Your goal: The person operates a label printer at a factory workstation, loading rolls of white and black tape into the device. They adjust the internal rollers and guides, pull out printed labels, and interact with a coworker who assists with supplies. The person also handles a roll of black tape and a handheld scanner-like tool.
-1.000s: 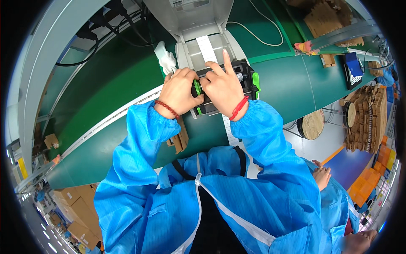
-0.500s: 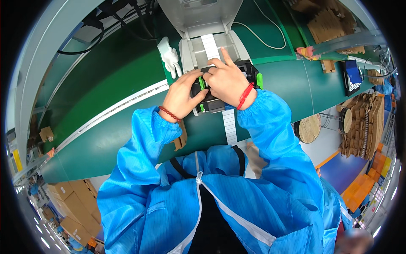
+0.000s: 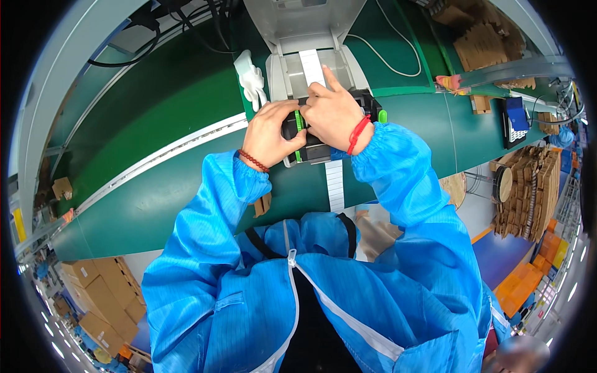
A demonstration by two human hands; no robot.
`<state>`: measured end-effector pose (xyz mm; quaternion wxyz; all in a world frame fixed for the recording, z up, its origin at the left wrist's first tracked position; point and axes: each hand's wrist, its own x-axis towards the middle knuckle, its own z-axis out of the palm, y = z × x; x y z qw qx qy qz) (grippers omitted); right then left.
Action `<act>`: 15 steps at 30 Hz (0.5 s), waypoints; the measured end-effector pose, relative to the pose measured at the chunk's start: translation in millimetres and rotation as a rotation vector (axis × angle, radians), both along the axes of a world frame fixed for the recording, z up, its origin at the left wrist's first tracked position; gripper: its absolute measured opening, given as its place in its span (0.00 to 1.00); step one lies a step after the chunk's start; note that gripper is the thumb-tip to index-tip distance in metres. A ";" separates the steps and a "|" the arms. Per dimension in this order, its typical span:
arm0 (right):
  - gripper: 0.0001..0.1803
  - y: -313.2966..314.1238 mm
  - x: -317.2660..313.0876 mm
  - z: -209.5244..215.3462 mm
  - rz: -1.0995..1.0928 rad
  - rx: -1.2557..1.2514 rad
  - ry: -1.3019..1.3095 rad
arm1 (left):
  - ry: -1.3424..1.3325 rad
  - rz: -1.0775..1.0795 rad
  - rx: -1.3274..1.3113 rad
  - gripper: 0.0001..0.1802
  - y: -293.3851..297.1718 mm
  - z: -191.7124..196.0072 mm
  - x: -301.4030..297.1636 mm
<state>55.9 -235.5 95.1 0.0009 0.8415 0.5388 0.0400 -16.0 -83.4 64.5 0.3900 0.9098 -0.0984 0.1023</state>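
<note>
A grey label printer (image 3: 352,67) stands on the bench with its lid (image 3: 305,28) raised. My left hand (image 3: 268,133) is curved round the left end of the printer's black print mechanism (image 3: 316,153), thumb and fingers on either side of a green part (image 3: 299,120). Over the middle of that mechanism lies my right hand (image 3: 337,119), its index finger stretched out and its other fingers curled down. What those curled fingers pinch is hidden beneath the hand. A white label strip (image 3: 312,67) runs through the printer; its front end (image 3: 335,186) hangs toward me.
White gloves (image 3: 250,81) lie left of the printer, and a white cable (image 3: 398,69) loops to its right. A small cardboard piece (image 3: 262,205) sits near the bench's front edge. Farther right are a blue-and-white device (image 3: 517,121) and stacked cardboard (image 3: 528,193).
The view has shifted slightly. Both hands keep their places on the print mechanism, with only small changes in the fingers.
</note>
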 end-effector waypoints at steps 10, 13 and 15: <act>0.23 -36.1 19.8 16.5 0.027 0.428 0.722 | 0.000 -0.005 -0.036 0.23 -3.6 6.4 -3.0; 0.27 -59.5 28.0 30.2 -0.088 0.522 0.812 | 0.033 0.023 0.066 0.24 -9.6 11.0 -6.2; 0.26 -66.7 31.6 24.8 -0.141 0.419 0.854 | -0.008 0.045 0.228 0.25 -16.9 16.7 -5.3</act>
